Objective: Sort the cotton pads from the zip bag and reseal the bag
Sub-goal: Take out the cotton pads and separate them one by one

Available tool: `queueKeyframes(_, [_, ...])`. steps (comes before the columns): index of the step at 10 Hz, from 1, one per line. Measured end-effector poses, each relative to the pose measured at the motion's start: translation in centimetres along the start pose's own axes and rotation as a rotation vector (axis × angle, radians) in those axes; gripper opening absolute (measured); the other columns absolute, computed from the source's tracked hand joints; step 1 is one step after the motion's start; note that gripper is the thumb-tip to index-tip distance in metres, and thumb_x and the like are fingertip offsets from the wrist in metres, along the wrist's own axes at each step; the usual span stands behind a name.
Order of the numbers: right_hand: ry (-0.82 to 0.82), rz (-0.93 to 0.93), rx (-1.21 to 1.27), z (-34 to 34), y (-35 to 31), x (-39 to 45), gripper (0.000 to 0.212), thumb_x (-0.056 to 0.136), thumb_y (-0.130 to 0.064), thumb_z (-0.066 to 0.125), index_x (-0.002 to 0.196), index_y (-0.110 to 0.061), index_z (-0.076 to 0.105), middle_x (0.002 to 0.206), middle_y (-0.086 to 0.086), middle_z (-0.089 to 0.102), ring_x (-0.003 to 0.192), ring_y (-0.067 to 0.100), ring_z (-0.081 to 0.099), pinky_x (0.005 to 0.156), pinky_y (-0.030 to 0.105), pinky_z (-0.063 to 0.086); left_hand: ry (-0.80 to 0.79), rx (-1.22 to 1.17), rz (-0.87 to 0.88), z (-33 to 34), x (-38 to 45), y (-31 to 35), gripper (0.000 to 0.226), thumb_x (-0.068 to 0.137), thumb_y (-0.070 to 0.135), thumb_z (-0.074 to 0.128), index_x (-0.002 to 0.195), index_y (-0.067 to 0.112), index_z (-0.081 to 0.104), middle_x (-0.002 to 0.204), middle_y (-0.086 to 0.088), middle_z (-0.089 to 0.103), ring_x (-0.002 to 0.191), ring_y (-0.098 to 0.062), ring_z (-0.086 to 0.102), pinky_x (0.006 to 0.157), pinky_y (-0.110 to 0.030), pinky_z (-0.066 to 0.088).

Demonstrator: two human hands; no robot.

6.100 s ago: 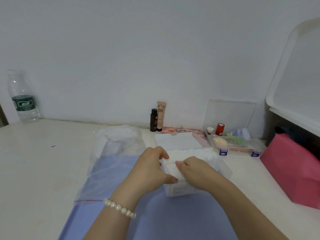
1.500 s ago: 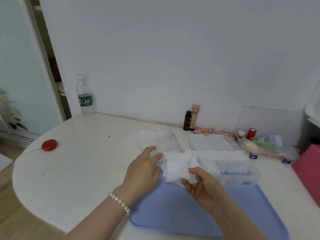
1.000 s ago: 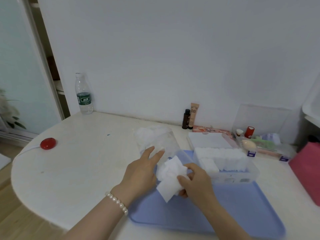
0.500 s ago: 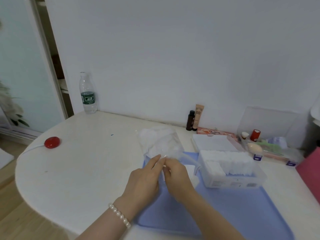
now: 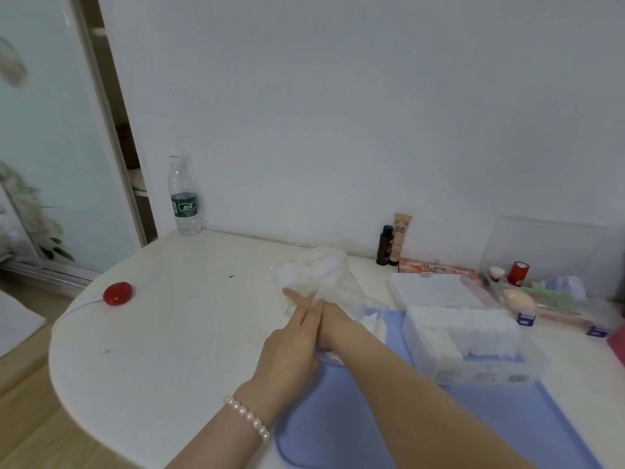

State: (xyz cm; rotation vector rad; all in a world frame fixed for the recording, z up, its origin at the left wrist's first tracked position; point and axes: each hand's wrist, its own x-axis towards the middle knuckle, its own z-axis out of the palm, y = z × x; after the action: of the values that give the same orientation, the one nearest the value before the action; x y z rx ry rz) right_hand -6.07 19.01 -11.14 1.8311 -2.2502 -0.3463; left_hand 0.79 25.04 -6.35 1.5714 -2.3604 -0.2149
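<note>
The clear zip bag [image 5: 321, 272] lies on the white table just past the blue tray [image 5: 490, 421], with white cotton pads bunched inside it. My left hand [image 5: 291, 346] lies with straight fingers against the bag's mouth. My right hand [image 5: 338, 324] reaches in at that mouth right beside it; its fingers are hidden behind my left hand and the plastic. A few loose cotton pads [image 5: 373, 321] show at the bag's opening. The clear plastic box [image 5: 507, 370] on the tray holds rows of cotton pads.
The box's lid [image 5: 436, 287] lies behind it. Two cosmetic bottles [image 5: 394, 243] and a clear organiser with small items [image 5: 548, 296] stand at the wall. A water bottle [image 5: 185, 198] is at the back left, a red button [image 5: 116, 293] near the table's left edge.
My right hand carried a bunch of cotton pads from beside the box to the bag's mouth and has moved further in. My left hand stayed at the mouth.
</note>
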Motion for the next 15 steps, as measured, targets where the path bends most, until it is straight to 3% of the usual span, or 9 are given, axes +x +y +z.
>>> queueKeyframes(2, [0.206,-0.058,-0.031,4.1,-2.6,1.2,0.033,0.083,0.001,0.053,0.116,0.003,0.058,0.127,0.041,0.036,0.12,0.061,0.024,0.11,0.049,0.028,-0.035,-0.04,0.017,-0.3,-0.1,0.1,0.068,0.092,0.009,0.033,0.151,0.025,0.001,0.158,0.01,-0.009,0.103,-0.028,0.056,0.083,-0.03,0.042])
queueKeyframes(3, [0.074,-0.025,0.104,6.3,-1.3,3.9,0.05,0.087,-0.01,0.027,0.08,-0.038,0.068,0.088,-0.008,0.061,0.126,0.015,0.027,0.109,0.019,0.017,-0.031,-0.031,0.008,-0.5,0.2,0.5,0.064,0.096,0.015,0.031,0.151,0.024,-0.001,0.158,0.009,-0.01,0.108,-0.028,0.054,0.086,-0.031,0.04])
queueKeyframes(4, [0.031,-0.16,0.186,7.9,-0.1,4.9,0.053,0.095,-0.018,0.021,0.098,-0.041,0.068,0.092,-0.008,0.06,0.12,0.026,0.047,0.111,0.019,0.014,-0.015,-0.077,-0.015,0.0,0.4,0.6,0.062,0.096,0.016,0.03,0.151,0.026,0.002,0.159,0.012,0.001,0.11,-0.026,0.054,0.078,-0.027,0.035])
queueKeyframes(5, [0.009,-0.054,0.696,0.0,2.6,-0.4,0.029,0.095,-0.008,0.042,0.113,0.012,0.053,0.113,0.025,0.056,0.114,0.04,0.048,0.09,0.016,0.042,0.014,-0.105,-0.047,0.1,0.9,0.4,0.063,0.094,0.012,0.036,0.151,0.022,0.008,0.158,0.008,0.008,0.121,-0.026,0.051,0.086,-0.031,0.043])
queueKeyframes(6, [0.077,-0.307,0.783,-3.5,7.2,-3.4,0.024,0.092,-0.014,0.045,0.101,0.001,0.063,0.102,0.015,0.066,0.098,0.027,0.061,0.085,0.032,0.046,0.059,-0.079,-0.023,-0.1,1.1,-0.1,0.07,0.089,0.006,0.038,0.151,0.021,0.007,0.159,0.007,0.001,0.116,-0.027,0.054,0.079,-0.029,0.043])
queueKeyframes(7, [0.162,-0.351,0.946,-2.4,9.9,-5.4,0.019,0.091,-0.012,0.05,0.1,-0.006,0.066,0.1,-0.001,0.064,0.096,0.014,0.058,0.085,0.016,0.041,0.072,-0.098,-0.023,0.2,1.4,-0.4,0.07,0.09,0.01,0.038,0.15,0.024,0.007,0.159,0.011,-0.003,0.113,-0.03,0.054,0.079,-0.028,0.041])
queueKeyframes(10, [-0.298,0.043,2.264,-1.8,16.4,-7.1,0.011,0.092,-0.004,0.05,0.097,0.0,0.058,0.083,0.018,0.067,0.055,0.023,0.064,0.049,0.026,0.052,0.09,-0.256,-0.023,1.4,1.1,-0.6,0.067,0.085,0.003,0.04,0.144,0.033,0.03,0.156,0.011,0.014,0.133,-0.016,0.039,0.094,-0.027,0.04])
queueKeyframes(12, [-0.404,0.09,2.392,-1.5,17.7,-7.6,0.023,0.093,-0.024,0.049,0.105,-0.005,0.056,0.066,0.006,0.062,0.043,0.013,0.052,0.037,0.02,0.039,0.494,-0.51,0.066,-0.6,-0.6,1.6,0.044,0.069,0.042,0.04,0.091,0.021,0.072,0.114,0.011,0.059,0.105,-0.012,0.054,0.084,-0.011,0.037])
queueKeyframes(15, [-0.47,-0.218,2.292,-1.8,19.2,-7.4,0.033,0.073,-0.02,0.069,0.102,-0.004,0.059,0.075,0.01,0.062,0.049,0.013,0.054,0.041,0.018,0.041,0.032,-1.336,-0.043,1.5,1.5,8.7,0.062,0.062,0.02,0.082,0.117,0.016,0.053,0.109,-0.002,0.065,0.093,-0.004,0.066,0.074,-0.019,0.052])
